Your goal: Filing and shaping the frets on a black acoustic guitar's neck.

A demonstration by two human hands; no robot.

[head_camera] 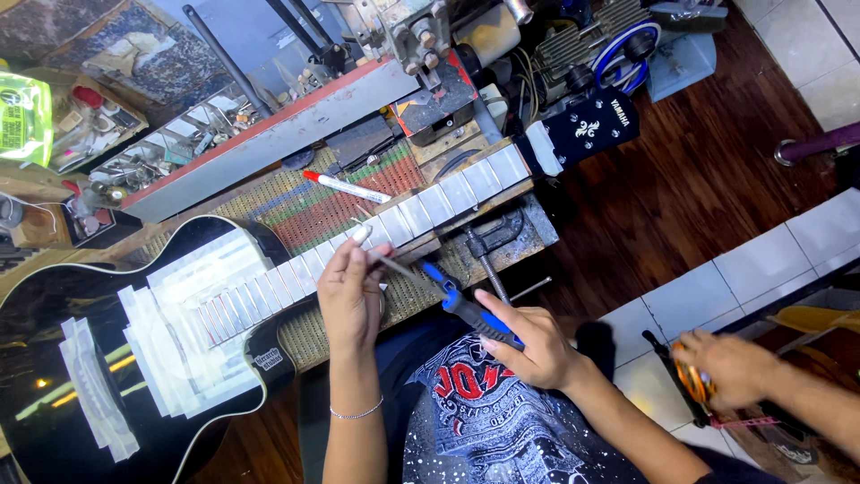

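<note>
Pliers [466,309], blue-handled, sit in the right hand [533,345], fingers closed round the rubbery grip; slim metal nose points at a fret on the guitar neck [376,235]. Light, stiff tool, best held by the handles. Left hand [349,291] pinches near the tip, fingers closed, on what I cannot tell. Neck is masked in pale tape strips. Glossy black body [54,358] lies on the counter [309,211]. Red-capped marker [345,187] nearby. Another person's hand [730,366] works at right.

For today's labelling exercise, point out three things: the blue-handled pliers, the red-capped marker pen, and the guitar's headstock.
blue-handled pliers [473,314]: head view, on the blue grip near the right hand.
red-capped marker pen [351,188]: head view, mid white barrel.
guitar headstock [591,130]: head view, centre of its black face.
</note>
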